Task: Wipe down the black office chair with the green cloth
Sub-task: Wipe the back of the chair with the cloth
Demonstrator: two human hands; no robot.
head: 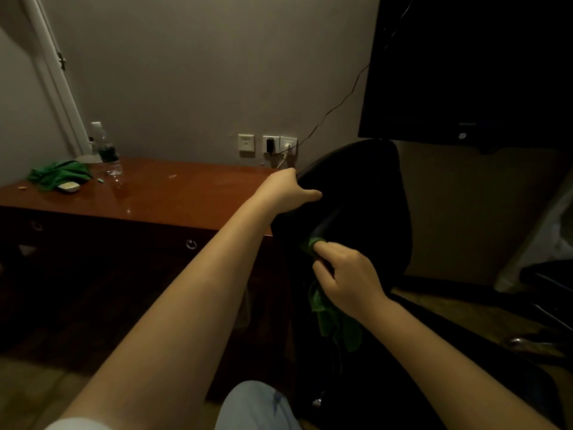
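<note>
Dim room, wooden table point(161, 193) at 9 o'clock; left grip point(290, 190) clutches black chair point(369, 184) edge, right grip point(350, 280) bunches green cloth point(327, 316) against it.

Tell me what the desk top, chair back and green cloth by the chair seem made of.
Desk top: reddish wood or veneer, glossy lacquer showing reflections. Chair back: likely leather or vinyl, smooth, faint sheen; dimness leaves it open. Green cloth: soft matte fabric, hanging in limp folds.

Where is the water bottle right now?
In the head view the bottle stands on the desk's far left, by the wall, just right of some crumpled green fabric.
</note>
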